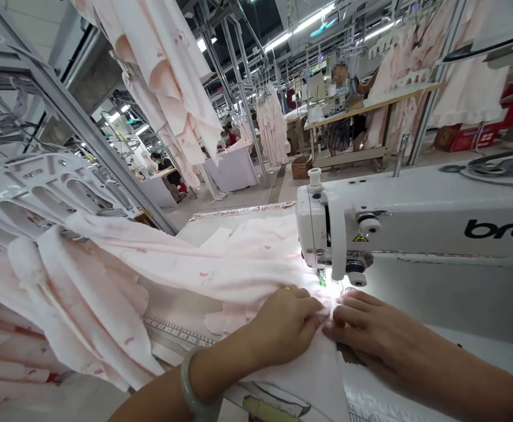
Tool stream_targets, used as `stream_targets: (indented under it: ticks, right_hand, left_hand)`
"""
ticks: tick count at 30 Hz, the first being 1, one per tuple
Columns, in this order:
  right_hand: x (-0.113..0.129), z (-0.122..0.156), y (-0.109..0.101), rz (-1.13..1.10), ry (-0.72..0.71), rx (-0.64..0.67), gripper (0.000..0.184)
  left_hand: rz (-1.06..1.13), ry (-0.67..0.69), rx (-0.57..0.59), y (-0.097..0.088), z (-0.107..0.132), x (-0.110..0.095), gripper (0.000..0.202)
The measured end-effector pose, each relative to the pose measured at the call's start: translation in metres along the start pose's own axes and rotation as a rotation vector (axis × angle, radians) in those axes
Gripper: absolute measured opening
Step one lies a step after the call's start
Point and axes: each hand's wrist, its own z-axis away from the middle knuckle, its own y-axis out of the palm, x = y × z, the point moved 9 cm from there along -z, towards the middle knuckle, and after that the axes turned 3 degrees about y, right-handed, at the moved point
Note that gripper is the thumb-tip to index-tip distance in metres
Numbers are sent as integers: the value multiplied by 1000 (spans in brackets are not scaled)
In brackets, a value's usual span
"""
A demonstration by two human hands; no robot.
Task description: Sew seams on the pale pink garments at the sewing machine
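Pale pink printed fabric (221, 272) stretches across the sewing table and under the lit needle area of a white sewing machine (397, 217). My left hand (285, 322), with a bangle on the wrist, pinches the fabric just in front of the presser foot. Close beside it on the right, my right hand (366, 325) grips the same fabric edge between thumb and fingers. Glare from the lamp washes out the cloth at the needle. A length of the fabric hangs off toward the white rack at the left.
A white plastic hanger rack (45, 187) draped with pink pieces stands at the left. A measuring tape (181, 331) runs along the table. Pink garments (163, 76) hang overhead. Behind, a person (339, 88) sits at another machine table (370, 105).
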Motion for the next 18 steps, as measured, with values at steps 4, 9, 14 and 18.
stream_targets:
  ticks: [4,9,14,18]
  right_hand:
    - [1,-1,-5,-135,76,75,23]
    - [-4,4,0,-176,116,140,23]
    - [-4,4,2,-185,107,150,26]
    - [-5,6,7,-181,106,191,26]
  left_hand:
    - [-90,-13,-45,11,4,9,13]
    - [-325,193,-119,18,11,-7,11]
    - [-460,334,-129,26,18,-19,23]
    - [-323,329,-158,21,19,-17,24]
